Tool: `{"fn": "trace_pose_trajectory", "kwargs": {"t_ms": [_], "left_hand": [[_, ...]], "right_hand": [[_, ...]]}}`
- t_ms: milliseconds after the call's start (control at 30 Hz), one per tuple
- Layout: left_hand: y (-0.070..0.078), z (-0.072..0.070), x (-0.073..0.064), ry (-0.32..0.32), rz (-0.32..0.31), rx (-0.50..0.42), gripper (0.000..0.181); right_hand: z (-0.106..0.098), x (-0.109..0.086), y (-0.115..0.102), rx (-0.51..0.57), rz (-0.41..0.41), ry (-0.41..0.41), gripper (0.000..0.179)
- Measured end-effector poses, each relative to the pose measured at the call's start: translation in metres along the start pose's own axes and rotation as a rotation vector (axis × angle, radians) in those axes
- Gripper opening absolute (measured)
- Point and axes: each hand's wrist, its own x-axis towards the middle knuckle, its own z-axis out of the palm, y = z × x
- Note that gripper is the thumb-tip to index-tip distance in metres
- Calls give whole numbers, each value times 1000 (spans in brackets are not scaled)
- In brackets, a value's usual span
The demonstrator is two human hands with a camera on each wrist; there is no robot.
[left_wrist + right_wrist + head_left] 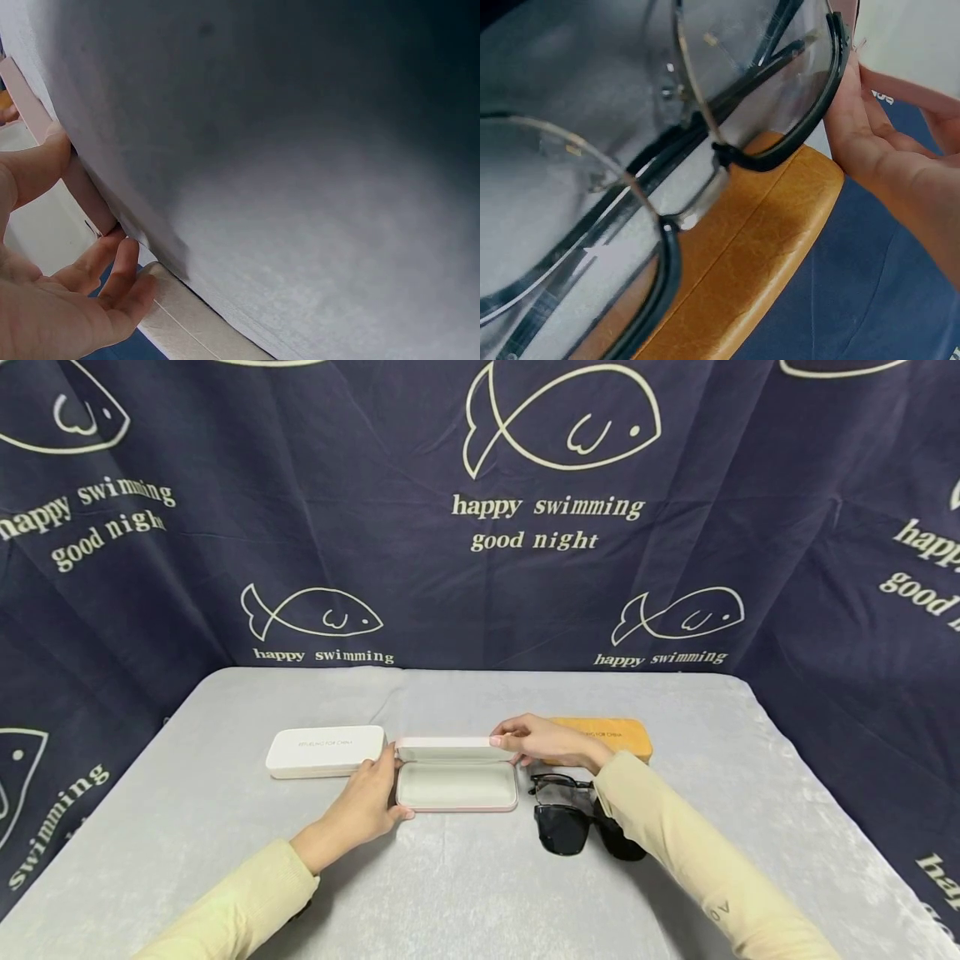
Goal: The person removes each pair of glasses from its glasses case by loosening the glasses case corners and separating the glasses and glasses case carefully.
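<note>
An eyeglass case [457, 787], pale pink outside with a whitish lining, lies with its lid [444, 747] raised at the middle of the table. My left hand [362, 800] grips its left end, thumb at the front corner and fingers toward the back. In the left wrist view the thumb [45, 161] presses the pink side wall [88, 196]. With thumb and fingers, my right hand [551, 742] holds the right end of the lid. Under my right forearm lie black-framed glasses [557, 779] and, nearer the front, dark sunglasses [562, 831], partly hidden by the sleeve.
A closed white eyeglass case [326, 750] stands just left of the raised one. Behind my right wrist sits a closed orange case [632, 737], partly covered. A grey cloth [465, 893] covers the table, and a navy curtain [420, 568] hangs behind it.
</note>
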Motion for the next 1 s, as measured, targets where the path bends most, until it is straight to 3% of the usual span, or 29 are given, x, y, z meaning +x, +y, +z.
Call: {"fn": "trace_pose_trajectory", "kwargs": {"t_ms": [533,1000], "left_hand": [[0,0,2,-23,-42,34,95],[-1,1,0,-13,-23,21,91]], "right_hand": [[2,-4,5,-265,-204,14,32],[16,-13,9,-554,-386,130,41]]}}
